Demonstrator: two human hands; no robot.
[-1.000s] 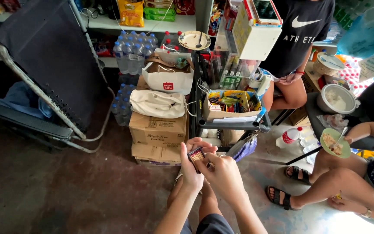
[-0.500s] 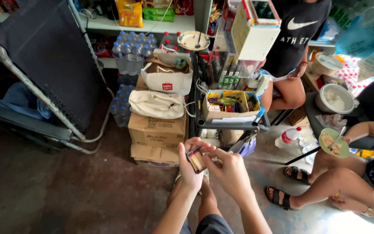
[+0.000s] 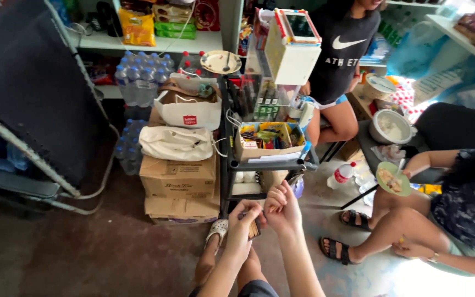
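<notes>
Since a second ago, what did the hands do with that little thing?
Both hands stayed together but turned: the left hand now wraps round the small brown object, so less of it shows, and the right hand has lifted its fingertips above it. The view also swung a little. The boxes, the cart and the seated person with the green plate stayed put.

A small brown object (image 3: 254, 228) sits mostly hidden inside the closed left hand (image 3: 243, 223), too little of it showing to tell what it is, while the right hand (image 3: 282, 209) covers its upper edge. Both forearms run off the bottom edge. The seated person's bowl (image 3: 392, 179) holds food too small to identify.
</notes>
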